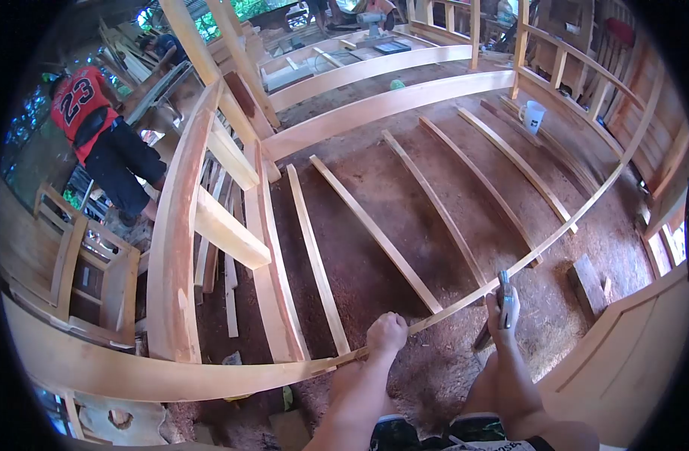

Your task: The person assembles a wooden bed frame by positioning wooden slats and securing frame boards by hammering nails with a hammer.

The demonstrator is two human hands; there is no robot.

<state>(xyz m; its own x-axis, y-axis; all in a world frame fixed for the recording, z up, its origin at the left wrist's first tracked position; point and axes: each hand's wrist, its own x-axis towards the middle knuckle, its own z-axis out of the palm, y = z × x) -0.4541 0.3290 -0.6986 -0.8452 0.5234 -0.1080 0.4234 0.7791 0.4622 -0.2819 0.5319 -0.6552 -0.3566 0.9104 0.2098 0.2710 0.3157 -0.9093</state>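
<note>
My left hand (388, 333) is closed in a fist at the long curved wooden rail (465, 299) that runs across in front of me. What its fingers hold, if anything, is hidden. My right hand (508, 310) is wrapped around a hammer (504, 279), its metal head upward, just on the near side of the same rail. Several thin wooden slats (374, 229) stretch away from the rail across the frame. To the left, a thick upright-edged board (175, 248) joins the frame, with short crosspieces (228, 229) between it and a second board (273, 278).
A person in a red shirt (85, 105) bends over at the left. A white mug (532, 118) sits near the far right corner. A wood block (587, 286) lies on the floor at right, near a pale panel (615, 361). Wooden posts (190, 37) rise at the back left.
</note>
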